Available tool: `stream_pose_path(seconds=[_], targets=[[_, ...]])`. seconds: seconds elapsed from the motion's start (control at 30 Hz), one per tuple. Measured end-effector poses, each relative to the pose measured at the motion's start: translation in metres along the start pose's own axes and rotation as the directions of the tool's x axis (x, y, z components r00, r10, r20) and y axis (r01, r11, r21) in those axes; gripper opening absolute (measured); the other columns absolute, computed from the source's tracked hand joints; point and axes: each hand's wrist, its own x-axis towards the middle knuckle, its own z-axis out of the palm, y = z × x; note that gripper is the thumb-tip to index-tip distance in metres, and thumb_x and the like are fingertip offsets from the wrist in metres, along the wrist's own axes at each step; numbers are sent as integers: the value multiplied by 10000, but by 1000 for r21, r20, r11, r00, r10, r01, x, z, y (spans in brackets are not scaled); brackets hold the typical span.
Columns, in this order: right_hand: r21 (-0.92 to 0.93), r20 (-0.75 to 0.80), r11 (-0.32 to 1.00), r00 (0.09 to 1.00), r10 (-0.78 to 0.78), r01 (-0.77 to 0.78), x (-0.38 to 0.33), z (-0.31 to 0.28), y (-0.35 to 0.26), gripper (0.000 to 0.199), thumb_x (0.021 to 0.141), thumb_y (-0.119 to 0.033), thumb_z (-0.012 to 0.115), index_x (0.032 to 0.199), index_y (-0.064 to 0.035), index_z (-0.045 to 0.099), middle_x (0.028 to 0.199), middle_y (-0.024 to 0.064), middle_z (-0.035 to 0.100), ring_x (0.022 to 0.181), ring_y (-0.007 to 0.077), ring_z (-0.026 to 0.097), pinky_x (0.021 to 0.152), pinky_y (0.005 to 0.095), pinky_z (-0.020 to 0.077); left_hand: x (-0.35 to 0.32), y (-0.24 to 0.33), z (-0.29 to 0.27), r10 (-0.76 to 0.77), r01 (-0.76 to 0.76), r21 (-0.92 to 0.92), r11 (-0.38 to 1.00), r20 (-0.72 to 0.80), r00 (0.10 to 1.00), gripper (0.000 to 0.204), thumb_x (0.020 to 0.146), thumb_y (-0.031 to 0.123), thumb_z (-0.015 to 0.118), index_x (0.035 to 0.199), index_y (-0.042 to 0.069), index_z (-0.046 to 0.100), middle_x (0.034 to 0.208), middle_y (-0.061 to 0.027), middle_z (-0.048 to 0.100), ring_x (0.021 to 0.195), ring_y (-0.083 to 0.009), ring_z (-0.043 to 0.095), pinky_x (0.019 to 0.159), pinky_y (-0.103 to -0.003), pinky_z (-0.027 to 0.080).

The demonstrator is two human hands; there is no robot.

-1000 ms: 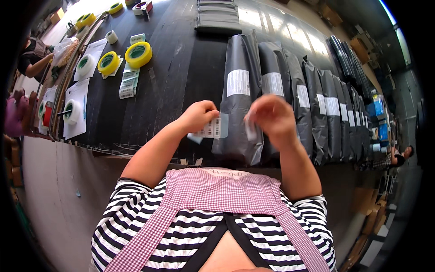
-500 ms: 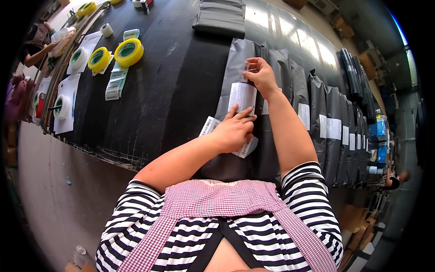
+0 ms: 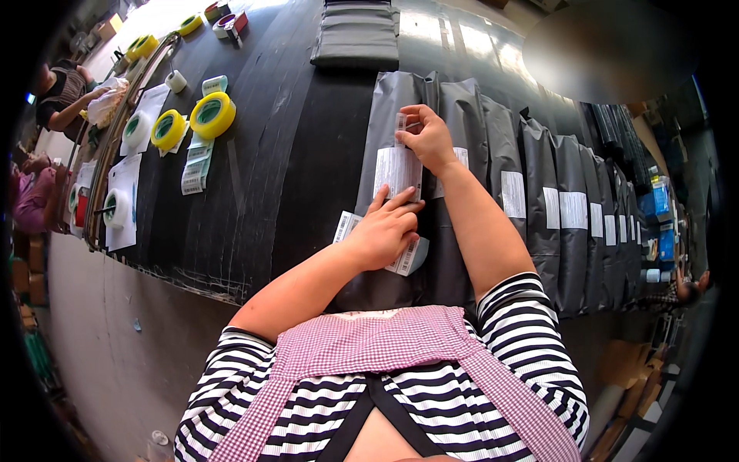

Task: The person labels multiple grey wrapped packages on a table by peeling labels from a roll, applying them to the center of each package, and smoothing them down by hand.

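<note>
My feed resolves no word I can read with certainty. On the nearest grey bag [image 3: 391, 104], my landmark, a white label [image 3: 396, 169] carries rows of fine print, its lower part under the fingers of the left hand [image 3: 385, 235]. Above that label, the right hand [image 3: 427, 142] pinches a small clear sticker [image 3: 400, 127]; I can't make out its marks. At the bag's lower part, a barcode strip [image 3: 347, 225] shows on both sides of the left hand. To the bag's right, a row of grey bags [image 3: 570, 165] bears similar white labels [image 3: 573, 210], too small for me. Well left of it, pale stickers [image 3: 196, 165] show dark barcodes.
</note>
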Motion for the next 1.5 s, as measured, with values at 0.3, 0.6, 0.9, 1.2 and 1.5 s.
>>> stream_pose_path(seconds=[0.3,0.6,0.9,1.2,1.5], targets=[[-243,41,905,936,-349,348,-1,24,7,497,777,-52,786,1244,-63,618,982,46,648,810,168,593,768,312,513,-5,-1,-13,-101,97,60,993,67,993,141,908,191,639,947,59,674,1474,-121,547,1487,-315,330,1242,-555,124],[-48,-63,977,975,-212,209,-17,6,23,824,717,145,719,1466,-129,511,1273,81,605,818,108,541,737,242,507,0,-3,7,20,-17,-155,988,17,1000,114,913,149,639,942,46,679,1449,-120,551,1547,-321,194,1250,-615,39],[-305,-91,912,944,-316,275,2,17,19,873,682,70,812,1474,-128,502,1314,82,584,891,144,533,740,265,512,-12,-3,1,-1,5,-168,986,25,1000,85,926,142,643,926,58,654,1487,-135,514,1557,-324,155,1254,-607,-5],[-442,-336,892,906,-258,91,61,11,40,734,672,-275,890,1306,-25,619,1112,175,677,1035,334,638,925,428,503,-2,-4,2,11,-12,-32,999,-25,1000,207,860,160,667,1030,46,703,1456,-104,561,1500,-331,319,1218,-608,178],[-544,-91,705,803,-589,455,25,23,11,403,942,-196,629,1312,-38,602,1251,192,658,1197,381,594,1040,463,441,-6,1,-2,-59,59,16,998,-34,998,132,905,180,662,969,65,664,1470,-96,550,1512,-315,294,1248,-560,117]])
